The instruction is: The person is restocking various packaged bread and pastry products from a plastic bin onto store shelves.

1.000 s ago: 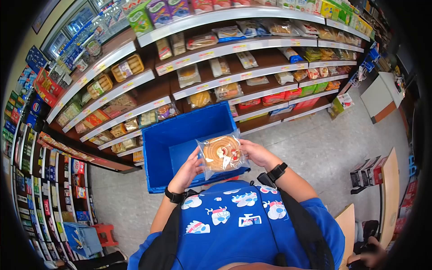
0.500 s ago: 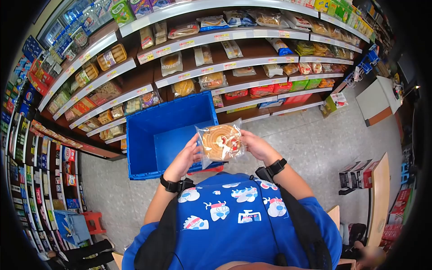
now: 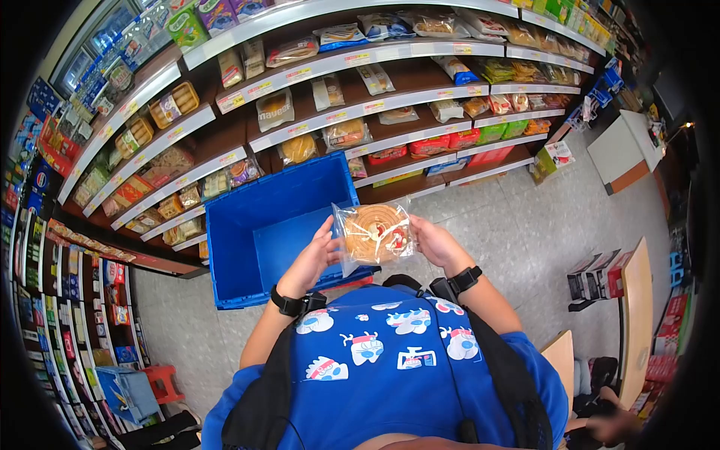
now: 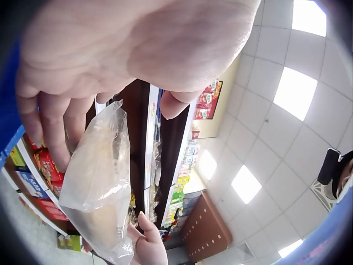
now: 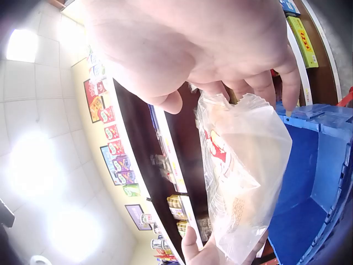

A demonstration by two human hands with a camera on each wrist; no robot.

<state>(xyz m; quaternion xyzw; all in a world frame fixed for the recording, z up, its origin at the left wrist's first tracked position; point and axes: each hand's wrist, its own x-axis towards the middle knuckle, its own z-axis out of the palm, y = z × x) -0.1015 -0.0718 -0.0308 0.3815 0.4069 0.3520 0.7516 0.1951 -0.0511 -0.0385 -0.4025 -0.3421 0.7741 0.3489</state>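
Note:
Between my two hands is a bagged round bread (image 3: 377,232), golden brown with coiled rings, in a clear plastic bag with a red and white print. My left hand (image 3: 313,259) holds the bag's left edge, and my right hand (image 3: 435,244) holds its right edge. Seen from the left wrist, the left fingers (image 4: 53,118) reach down beside the bag (image 4: 99,187), thumb apart. The right fingers (image 5: 259,85) lie partly behind the bag in the right wrist view. Under and left of the bread stands a blue crate (image 3: 277,251), whose visible floor is bare.
Ahead, curved shelves (image 3: 322,124) carry packaged breads and snacks. Another shelf (image 3: 75,322) lines the left side, near a light blue basket (image 3: 126,394) and a red stool (image 3: 163,382). A white counter (image 3: 626,154) stands at right. Another person's hand (image 3: 611,427) shows lower right.
In the head view, the crate and shelves have shifted left. The bread and both hands have moved slightly right, now beside the crate's front right corner. The hold on the bag looks the same.

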